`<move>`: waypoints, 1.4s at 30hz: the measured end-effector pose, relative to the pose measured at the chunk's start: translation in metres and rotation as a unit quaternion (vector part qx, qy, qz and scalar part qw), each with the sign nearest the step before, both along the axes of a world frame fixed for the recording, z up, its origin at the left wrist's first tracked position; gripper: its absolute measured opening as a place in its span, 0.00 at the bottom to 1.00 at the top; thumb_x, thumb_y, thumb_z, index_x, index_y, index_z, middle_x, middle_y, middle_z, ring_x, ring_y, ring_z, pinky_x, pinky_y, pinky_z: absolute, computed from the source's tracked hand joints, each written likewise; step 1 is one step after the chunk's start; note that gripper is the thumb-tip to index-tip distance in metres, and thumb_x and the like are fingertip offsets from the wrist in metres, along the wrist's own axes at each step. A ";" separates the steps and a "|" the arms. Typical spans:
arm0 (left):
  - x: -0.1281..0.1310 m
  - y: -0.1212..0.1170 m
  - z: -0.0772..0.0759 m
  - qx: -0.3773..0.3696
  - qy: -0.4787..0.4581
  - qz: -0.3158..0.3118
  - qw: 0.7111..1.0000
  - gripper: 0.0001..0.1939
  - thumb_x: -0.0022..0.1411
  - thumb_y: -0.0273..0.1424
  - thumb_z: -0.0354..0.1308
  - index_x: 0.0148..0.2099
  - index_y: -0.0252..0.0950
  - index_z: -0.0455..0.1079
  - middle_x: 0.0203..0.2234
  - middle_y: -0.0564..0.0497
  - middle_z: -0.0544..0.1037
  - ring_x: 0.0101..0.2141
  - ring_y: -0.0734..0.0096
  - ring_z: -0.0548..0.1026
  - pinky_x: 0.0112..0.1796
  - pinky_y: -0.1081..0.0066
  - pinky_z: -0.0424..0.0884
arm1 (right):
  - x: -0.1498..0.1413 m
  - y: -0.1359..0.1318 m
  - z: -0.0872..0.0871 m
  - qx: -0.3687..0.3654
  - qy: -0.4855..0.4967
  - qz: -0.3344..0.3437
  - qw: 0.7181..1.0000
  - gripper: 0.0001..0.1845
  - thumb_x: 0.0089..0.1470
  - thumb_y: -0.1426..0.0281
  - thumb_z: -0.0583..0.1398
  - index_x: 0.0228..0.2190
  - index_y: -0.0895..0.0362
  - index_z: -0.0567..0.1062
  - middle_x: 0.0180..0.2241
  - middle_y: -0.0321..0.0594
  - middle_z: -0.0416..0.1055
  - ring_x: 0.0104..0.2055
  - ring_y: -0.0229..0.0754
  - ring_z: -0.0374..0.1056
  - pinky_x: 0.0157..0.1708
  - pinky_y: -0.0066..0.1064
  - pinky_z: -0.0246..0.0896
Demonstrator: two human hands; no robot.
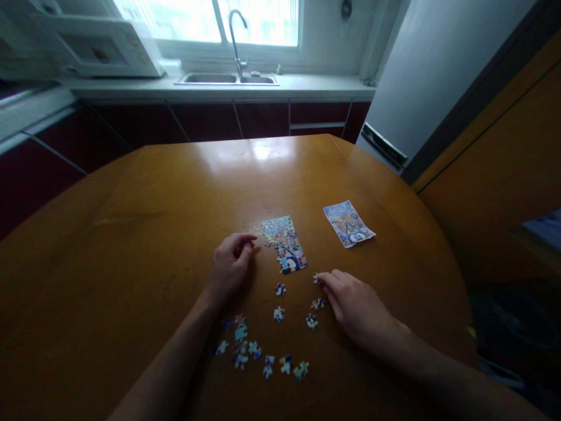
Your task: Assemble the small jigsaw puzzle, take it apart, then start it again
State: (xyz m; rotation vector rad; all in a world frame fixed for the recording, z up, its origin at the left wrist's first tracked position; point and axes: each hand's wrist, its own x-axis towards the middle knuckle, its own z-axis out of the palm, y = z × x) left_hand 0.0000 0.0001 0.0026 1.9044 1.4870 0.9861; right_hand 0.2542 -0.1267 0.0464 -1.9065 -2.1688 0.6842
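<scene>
The right hand (357, 301) has its fingertips on a small puzzle piece (316, 279); I cannot tell whether it pinches it. The left hand (230, 260) is loosely curled, its contents hidden, just beside the ragged left edge of the partly joined puzzle (289, 241), crowding that side. Loose pieces (279, 314) lie between the hands, more near the left forearm. A creased picture sheet (349, 224) rests right of the puzzle on the wooden table (131, 245). Beyond stand a sink (205, 78) and refrigerator (421, 76).

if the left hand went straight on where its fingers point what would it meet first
The left hand would probably meet the left edge of the partly built puzzle, though the hand's height is hard to judge.
</scene>
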 end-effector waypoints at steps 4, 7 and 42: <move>0.000 0.000 -0.001 0.000 0.002 0.001 1.000 0.13 0.63 0.35 0.53 0.43 0.37 0.76 0.35 0.48 0.79 0.36 0.63 0.76 0.39 0.65 0.71 | 0.000 0.000 0.001 -0.003 -0.003 0.005 1.000 0.16 0.66 0.75 0.50 0.47 0.56 0.75 0.39 0.45 0.74 0.42 0.46 0.71 0.42 0.36 0.63; -0.001 0.001 -0.002 -0.003 0.000 -0.002 1.000 0.13 0.63 0.35 0.53 0.44 0.37 0.76 0.35 0.48 0.79 0.36 0.63 0.76 0.40 0.65 0.71 | 0.000 0.000 0.003 -0.009 -0.006 0.004 1.000 0.16 0.66 0.75 0.50 0.47 0.57 0.75 0.40 0.46 0.75 0.43 0.46 0.71 0.42 0.37 0.64; 0.001 0.001 -0.002 -0.027 -0.121 0.023 0.992 0.11 0.59 0.32 0.55 0.39 0.35 0.78 0.31 0.50 0.79 0.32 0.67 0.74 0.33 0.71 0.68 | 0.013 0.013 -0.014 0.028 0.059 -0.040 0.997 0.09 0.61 0.73 0.58 0.38 0.54 0.79 0.39 0.43 0.78 0.41 0.46 0.74 0.42 0.36 0.65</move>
